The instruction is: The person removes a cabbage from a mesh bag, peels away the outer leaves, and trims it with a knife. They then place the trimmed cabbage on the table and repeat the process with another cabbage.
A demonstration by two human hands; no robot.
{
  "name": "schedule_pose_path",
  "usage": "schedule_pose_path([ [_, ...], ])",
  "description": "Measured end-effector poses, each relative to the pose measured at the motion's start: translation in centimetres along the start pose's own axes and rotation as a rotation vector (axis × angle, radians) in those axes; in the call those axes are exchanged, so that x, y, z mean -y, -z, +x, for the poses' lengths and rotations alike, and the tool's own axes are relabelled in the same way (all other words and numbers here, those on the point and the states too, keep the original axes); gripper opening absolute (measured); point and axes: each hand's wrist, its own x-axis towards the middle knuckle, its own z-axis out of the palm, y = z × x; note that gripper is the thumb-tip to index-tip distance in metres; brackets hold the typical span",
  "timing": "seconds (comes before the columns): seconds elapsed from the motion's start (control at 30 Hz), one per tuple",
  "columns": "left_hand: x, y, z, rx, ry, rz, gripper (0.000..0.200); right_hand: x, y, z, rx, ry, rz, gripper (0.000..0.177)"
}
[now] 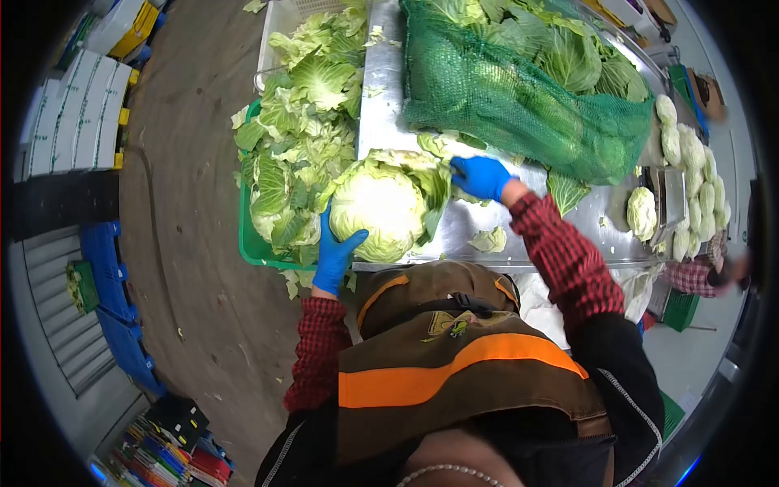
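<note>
A pale cabbage (pixel 377 213) with loose outer leaves sits at the near left edge of the metal table. My left hand (pixel 334 253), in a blue glove, cups its left side, thumb over the front; some fingers are hidden behind it. On the other side my right hand (pixel 484 178), also gloved in blue, has its fingers curled at the edge of a green outer cabbage leaf (pixel 436 195) that stands away from the head. Just beyond my hands lies a green net sack (pixel 519 114) full of cabbages. A small torn leaf piece (pixel 488 239) rests on the table.
A green crate (pixel 245 235) heaped with cabbage leaves stands left of the table, with a white crate (pixel 268 40) of leaves behind. Trimmed cabbages (pixel 694 178) are stacked at right beside a metal scale (pixel 669 195). Another person's checked sleeve (pixel 690 277) shows at far right.
</note>
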Motion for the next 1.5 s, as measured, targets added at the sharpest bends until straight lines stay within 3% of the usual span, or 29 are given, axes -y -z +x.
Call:
schedule_pose_path([
  [0.1, 1.8, 1.7, -1.0, 0.012, -0.045, 0.045, 0.093, 2.1, 3.3, 6.0, 0.089, 0.017, -0.147, 0.033],
  [0.17, 2.2, 2.6, -2.0, 0.071, 0.049, 0.226, 0.1, 3.9, 4.5, 9.9, 0.12, 0.024, -0.235, 0.036],
  [0.27, 1.8, 1.9, -2.3, -0.009, 0.025, 0.267, 0.1, 7.0, 3.0, 15.9, 0.019, 0.095, -0.25, 0.041],
  [0.37, 1.1, 1.6, -1.8, -0.024, 0.039, 0.285, 0.097, 12.7, 3.5, 18.4, -0.161, 0.04, 0.102, 0.044],
  [0.43, -0.2, 1.6, -2.3, -0.054, -0.055, 0.99, 0.095, 14.6, 5.0, 18.7, -0.105, 0.128, 0.127, 0.042],
  [0.47, -0.9, 1.4, -2.0, -0.055, -0.053, 0.989, 0.095, 14.9, 5.4, 18.2, -0.104, 0.129, 0.127, 0.042],
  [0.53, -1.7, 0.7, -0.9, -0.386, -0.243, 0.656, 0.089, 14.1, 4.9, 16.3, -0.097, 0.232, 0.129, 0.039],
  [0.57, -1.8, 0.6, 0.1, -0.388, -0.24, 0.646, 0.089, 13.3, 4.4, 14.4, -0.135, 0.191, 0.162, 0.036],
  [0.6, -2.0, 0.5, 1.5, -0.272, -0.133, 0.466, 0.088, 11.9, 3.9, 12.6, -0.066, 0.208, 0.126, 0.041],
  [0.63, -2.1, 0.3, 2.7, -0.155, -0.029, 0.285, 0.087, 10.8, 3.7, 10.9, 0.142, 0.108, 0.086, 0.054],
  [0.67, -1.9, 0.0, 3.8, -0.023, 0.043, 0.141, 0.084, 9.4, 2.3, 8.8, 0.187, 0.064, 0.19, 0.071],
  [0.73, -1.3, -0.5, 5.1, 0.014, 0.019, 0.191, 0.08, 8.4, 0.8, 4.7, 0.194, 0.017, 0.169, 0.082],
  [0.77, -1.2, -0.7, 5.5, 0.048, -0.007, 0.249, 0.076, 7.9, -1.1, 2.8, -0.028, 0.035, 0.288, 0.078],
  [0.83, -2.9, -0.9, 6.2, 0.089, 0.062, 0.273, 0.073, 6.9, -2.6, 2.3, -0.105, 0.105, 0.474, 0.065],
  [0.9, -4.4, -1.1, 6.6, 0.123, 0.152, 0.612, 0.078, 6.9, -2.9, 2.1, -0.132, 0.1, 0.446, 0.058],
  [1.0, -4.3, -0.8, 7.6, 0.168, 0.148, 0.665, 0.083, 7.4, -3.6, 2.3, -0.19, 0.081, 0.374, 0.048],
  [1.03, -3.4, -0.9, 7.8, 0.166, 0.145, 0.667, 0.083, 7.4, -3.8, 2.4, -0.214, 0.066, 0.323, 0.044],
  [1.1, -1.3, -0.6, 7.9, 0.216, 0.045, 0.354, 0.085, 7.0, -3.7, 3.0, -0.191, 0.07, 0.297, 0.039],
  [1.17, 0.0, -0.4, 7.6, 0.117, 0.023, 0.39, 0.085, 6.2, -4.4, 3.9, -0.19, 0.059, 0.31, 0.036],
  [1.23, -0.2, -0.1, 6.7, 0.139, 0.018, 0.408, 0.083, 4.5, -5.6, 5.6, -0.316, -0.05, 0.403, 0.033],
  [1.3, 0.6, 0.6, 5.6, 0.15, -0.041, 0.294, 0.084, 1.4, -7.5, 6.9, -0.168, -0.203, 0.255, 0.031],
  [1.37, 1.0, 0.9, 4.9, 0.097, -0.06, 0.274, 0.082, 0.0, -9.3, 8.3, -0.233, -0.114, 0.416, 0.034],
  [1.43, 3.0, 0.0, 2.7, -0.274, -0.095, 0.227, 0.079, 0.6, -9.9, 7.2, -0.404, -0.209, 0.688, 0.038],
  [1.47, 3.8, -0.9, 1.6, -0.399, -0.083, 0.025, 0.073, 0.5, -9.4, 6.3, -0.417, -0.187, 0.68, 0.038],
  [1.5, 3.6, -1.9, 0.7, -0.536, -0.045, 0.013, 0.071, 0.6, -9.2, 5.6, -0.461, -0.121, 0.795, 0.034],
])
